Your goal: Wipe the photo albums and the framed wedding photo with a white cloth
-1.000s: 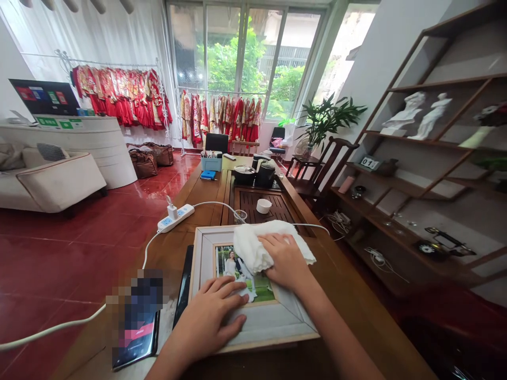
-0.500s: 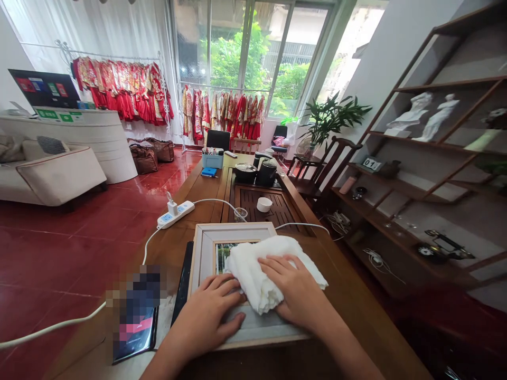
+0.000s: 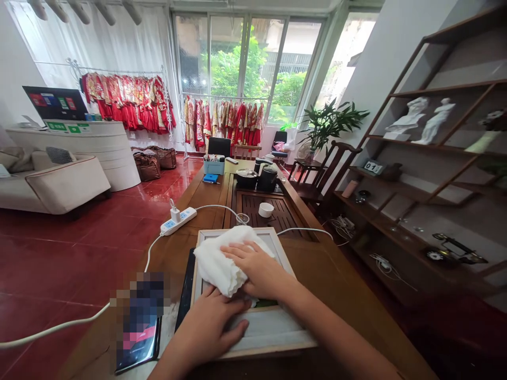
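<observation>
A picture frame [image 3: 269, 330] with a pale border lies flat on the wooden table, its near edge toward me. My right hand [image 3: 259, 269] holds a folded white towel [image 3: 217, 258] against the frame's upper left part, fingers spread over the cloth. Most of the picture is hidden by the towel and my hands. My left hand [image 3: 214, 322] rests on the frame's lower left, fingers extended and holding nothing, its fingertips close to the towel's near edge.
Left of the frame are a dark flat object [image 3: 185, 285] and a phone [image 3: 138, 348], partly pixelated. A white power strip [image 3: 179, 220] with a cable lies farther off. Beyond the frame, a white cup [image 3: 265, 210] stands on a slatted tea tray [image 3: 285, 216] near a black kettle [image 3: 268, 177].
My right hand has slid the towel leftward across the frame, uncovering its right side. My left hand stays on the lower left. The view has tilted slightly upward.
</observation>
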Available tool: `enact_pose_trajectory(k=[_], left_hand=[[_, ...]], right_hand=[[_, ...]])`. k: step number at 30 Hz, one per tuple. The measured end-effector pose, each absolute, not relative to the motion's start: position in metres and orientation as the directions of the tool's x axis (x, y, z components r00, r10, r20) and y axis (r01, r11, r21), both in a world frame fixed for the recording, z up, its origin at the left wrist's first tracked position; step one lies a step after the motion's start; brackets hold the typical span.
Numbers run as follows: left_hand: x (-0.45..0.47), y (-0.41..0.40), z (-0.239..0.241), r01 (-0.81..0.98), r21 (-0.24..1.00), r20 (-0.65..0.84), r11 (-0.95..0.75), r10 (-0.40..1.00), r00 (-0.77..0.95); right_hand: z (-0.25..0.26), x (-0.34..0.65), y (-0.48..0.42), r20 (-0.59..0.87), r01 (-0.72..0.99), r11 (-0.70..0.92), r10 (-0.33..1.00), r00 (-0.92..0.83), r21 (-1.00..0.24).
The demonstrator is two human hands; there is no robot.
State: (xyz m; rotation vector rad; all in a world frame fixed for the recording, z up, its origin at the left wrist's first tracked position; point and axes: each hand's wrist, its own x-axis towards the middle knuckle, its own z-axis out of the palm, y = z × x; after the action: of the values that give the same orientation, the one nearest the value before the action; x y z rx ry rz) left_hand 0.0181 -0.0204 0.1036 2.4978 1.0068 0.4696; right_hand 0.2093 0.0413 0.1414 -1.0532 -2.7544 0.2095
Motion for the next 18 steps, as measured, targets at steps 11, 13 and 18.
enact_pose_trajectory(k=[11,13,18], left_hand=[[0.019,-0.018,0.105,0.565,0.447,0.179,-0.694,0.688,0.703],[0.019,-0.019,0.105,0.557,0.437,0.187,-0.706,0.677,0.712],[0.02,-0.019,0.106,0.54,0.46,0.2,-0.705,0.675,0.71]], right_hand=[[0.138,0.237,0.048,0.057,0.714,0.697,0.717,-0.695,-0.07],[0.138,0.252,0.046,0.062,0.745,0.666,0.746,-0.663,-0.039],[0.14,0.275,0.034,0.121,0.772,0.636,0.767,-0.63,-0.018]])
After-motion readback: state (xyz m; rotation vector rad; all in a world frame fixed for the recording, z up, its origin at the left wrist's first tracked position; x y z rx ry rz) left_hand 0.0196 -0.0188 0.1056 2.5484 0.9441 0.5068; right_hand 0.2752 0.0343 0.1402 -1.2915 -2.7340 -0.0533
